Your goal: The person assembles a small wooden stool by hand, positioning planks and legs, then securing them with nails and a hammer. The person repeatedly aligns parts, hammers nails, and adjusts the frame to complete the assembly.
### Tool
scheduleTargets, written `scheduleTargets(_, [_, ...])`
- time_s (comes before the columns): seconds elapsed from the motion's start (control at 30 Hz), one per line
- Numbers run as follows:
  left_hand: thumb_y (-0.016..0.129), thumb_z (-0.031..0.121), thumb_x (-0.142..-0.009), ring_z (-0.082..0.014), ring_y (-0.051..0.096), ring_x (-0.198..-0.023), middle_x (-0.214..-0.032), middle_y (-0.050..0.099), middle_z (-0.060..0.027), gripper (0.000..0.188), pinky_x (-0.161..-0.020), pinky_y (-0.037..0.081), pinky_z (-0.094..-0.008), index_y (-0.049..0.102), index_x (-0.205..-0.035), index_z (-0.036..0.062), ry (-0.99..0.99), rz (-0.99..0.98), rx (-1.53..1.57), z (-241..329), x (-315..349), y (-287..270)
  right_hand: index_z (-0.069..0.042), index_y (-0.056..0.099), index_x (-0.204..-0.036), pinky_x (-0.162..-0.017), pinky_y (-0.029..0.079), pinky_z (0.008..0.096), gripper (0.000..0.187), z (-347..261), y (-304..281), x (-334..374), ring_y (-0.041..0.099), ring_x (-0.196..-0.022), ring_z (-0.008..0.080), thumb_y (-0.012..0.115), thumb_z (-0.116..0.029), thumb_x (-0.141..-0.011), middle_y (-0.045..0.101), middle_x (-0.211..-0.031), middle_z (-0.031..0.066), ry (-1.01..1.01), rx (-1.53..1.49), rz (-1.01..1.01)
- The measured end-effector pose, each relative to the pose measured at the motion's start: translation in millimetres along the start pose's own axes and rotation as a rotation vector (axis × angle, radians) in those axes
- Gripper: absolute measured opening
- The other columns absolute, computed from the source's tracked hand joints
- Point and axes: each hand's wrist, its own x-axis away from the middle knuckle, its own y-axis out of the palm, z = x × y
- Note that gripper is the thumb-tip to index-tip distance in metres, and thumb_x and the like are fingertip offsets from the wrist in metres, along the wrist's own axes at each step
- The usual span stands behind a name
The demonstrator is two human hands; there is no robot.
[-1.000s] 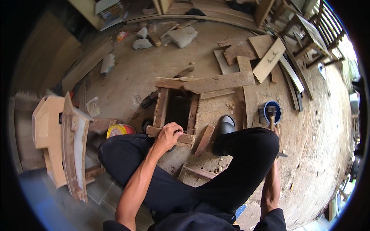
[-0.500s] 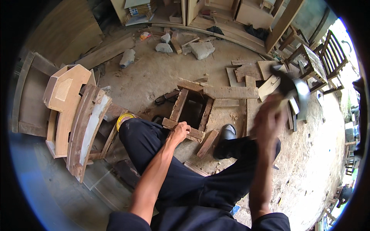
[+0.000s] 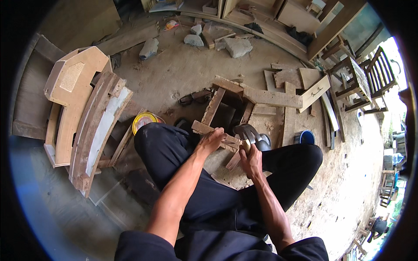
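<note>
Between my knees stands a small open wooden frame (image 3: 213, 108) of rough old planks. My left hand (image 3: 212, 141) is closed over the short wooden slat (image 3: 203, 127) across its near end; whether a nail is between the fingertips is too small to tell. Gripped by its handle in my right hand (image 3: 251, 162) is a hammer (image 3: 246, 132), its dark metal head low beside the slat's right end. Whether the head touches the wood I cannot tell. A loose wood piece (image 3: 233, 162) lies beneath, partly hidden.
A long plank (image 3: 273, 98) extends right from the frame. Scrap boards (image 3: 287, 79) and a blue-rimmed container (image 3: 305, 137) are at the right. On the left are a yellow-lidded tub (image 3: 144, 122) and curved wooden parts (image 3: 98, 126). Stones (image 3: 237, 47) lie farther off; chairs (image 3: 378, 76) stand far right.
My right hand has swung the raised hammer down and left to the slat's end. My left hand remains on the slat. The blue-rimmed container now shows, and the whole view has shifted slightly.
</note>
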Motion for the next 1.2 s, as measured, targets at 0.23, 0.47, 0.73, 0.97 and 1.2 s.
scheduleTargets(0.23, [0.050,0.000,-0.086,-0.0336,0.057,-0.090,-0.087,0.056,-0.0141,0.013,-0.072,0.047,-0.0403,0.061,-0.089,0.0034,0.125,0.009,-0.113,18.6,2.6,-13.5,0.000,0.056,-0.098,-0.061,0.048,0.0421,0.024,9.8,12.7,0.4,0.063,-0.068,0.0394,0.063,-0.018,-0.083,0.061,-0.073,0.0243,-0.002,0.123,-0.072])
scheduleTargets(0.47, [0.050,-0.012,-0.072,-0.0329,0.057,-0.088,-0.087,0.056,-0.0131,0.026,-0.075,0.049,-0.0392,0.063,-0.089,0.0032,0.294,0.126,-0.223,18.8,6.2,-19.7,0.000,0.055,-0.094,-0.062,0.048,0.0437,0.023,12.9,17.0,1.4,0.063,-0.071,0.0414,0.063,-0.018,-0.083,0.061,-0.073,0.0244,-0.021,0.132,-0.122])
scheduleTargets(0.73, [0.052,-0.011,-0.071,-0.0322,0.058,-0.085,-0.084,0.056,-0.0122,0.020,-0.072,0.049,-0.0392,0.060,-0.083,0.0027,0.374,0.169,-0.148,-0.9,-4.3,-13.6,0.000,0.055,-0.101,-0.063,0.051,0.0450,0.026,10.6,15.7,-0.6,0.064,-0.075,0.0426,0.064,-0.015,-0.081,0.063,-0.076,0.0258,-0.044,0.088,-0.058])
scheduleTargets(0.97, [0.049,-0.005,-0.074,-0.0329,0.058,-0.084,-0.080,0.058,-0.0130,0.015,-0.072,0.048,-0.0388,0.061,-0.079,0.0025,0.357,0.160,-0.101,-9.1,-10.7,-7.1,0.001,0.055,-0.103,-0.063,0.051,0.0432,0.029,11.1,15.6,-0.1,0.065,-0.075,0.0415,0.065,-0.014,-0.080,0.063,-0.076,0.0258,-0.070,0.071,-0.019])
scheduleTargets(1.2, [0.048,-0.004,-0.074,-0.0324,0.059,-0.084,-0.082,0.062,-0.0147,0.019,-0.073,0.048,-0.0384,0.065,-0.080,0.0007,0.363,0.167,-0.134,-6.7,-11.3,-10.9,0.000,0.055,-0.108,-0.062,0.051,0.0451,0.034,16.8,19.2,-1.1,0.064,-0.071,0.0418,0.064,-0.017,-0.081,0.062,-0.074,0.0266,-0.008,0.198,-0.134])
